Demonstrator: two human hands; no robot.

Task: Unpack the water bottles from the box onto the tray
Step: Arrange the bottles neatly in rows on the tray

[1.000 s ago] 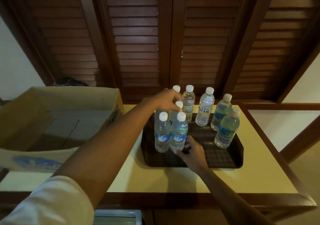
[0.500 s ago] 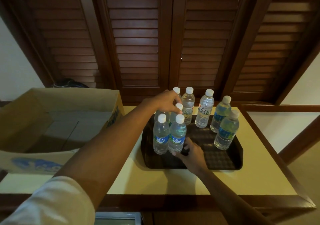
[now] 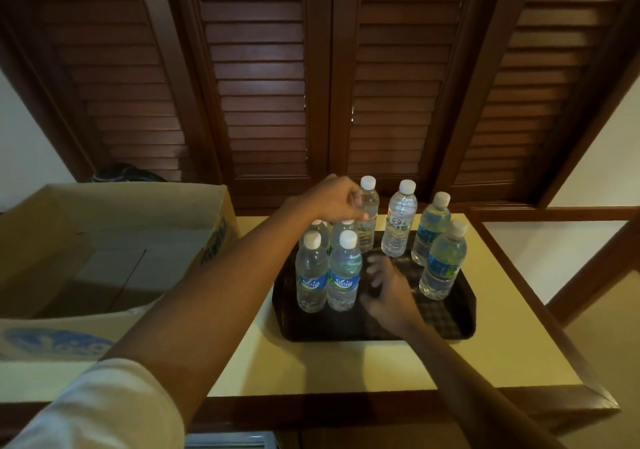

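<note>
Bottles all standing on the tray, box looked empty

Left hand (image 3: pixel 337 199) was curled over the bottles (image 3: pixel 343 275) at the tray's (image 3: pixel 460 324) 10 o'clock corner; can't tell if it gripped one. Right hand (image 3: pixel 389 292) hovered spread open mid-tray. Box (image 3: pixel 114 202) sat at 9 o'clock on the surface (image 3: pixel 311 362).
</note>
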